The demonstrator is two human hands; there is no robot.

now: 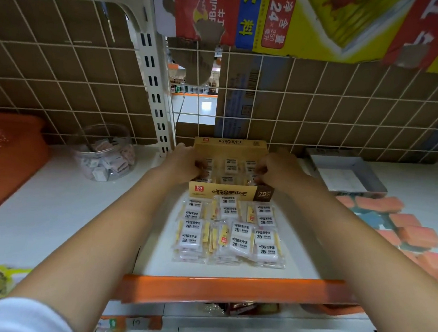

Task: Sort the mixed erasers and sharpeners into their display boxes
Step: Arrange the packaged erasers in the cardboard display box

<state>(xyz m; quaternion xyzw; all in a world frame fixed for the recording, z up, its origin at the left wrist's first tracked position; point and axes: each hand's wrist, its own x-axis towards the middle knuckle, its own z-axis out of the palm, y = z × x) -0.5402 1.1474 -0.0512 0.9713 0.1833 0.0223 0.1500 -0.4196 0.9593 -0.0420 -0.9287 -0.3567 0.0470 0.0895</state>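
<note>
Over on the far left sits an orange basket, and just inside it a clear plastic jar stuffed with small mixed pieces, too blurred to say whether they are erasers or sharpeners. Moving in, the left hand reaches into the left side of the yellow display box with its fingers curled down onto the wrapped erasers there; whether it actually pinches one I cannot tell.

The box stands on the white shelf, hard up against the wire grid at the back, and a few erasers show in rows between the hands. Just in front of the box lie the loose eraser packs — six short stacks, tidy, touching each other.

The right hand mirrors the left at the box's right side, fingers bent into the contents, grip unclear too. This looks like squaring up the rows, and the way to do it well is to press both sides evenly so the erasers sit flat and upright, labels one way — then there is room for the stacks in front. Pushing unevenly could skew the box on the shelf.

Further right, a shallow grey tray, and beyond it a spread of orange and blue blocks.
</note>
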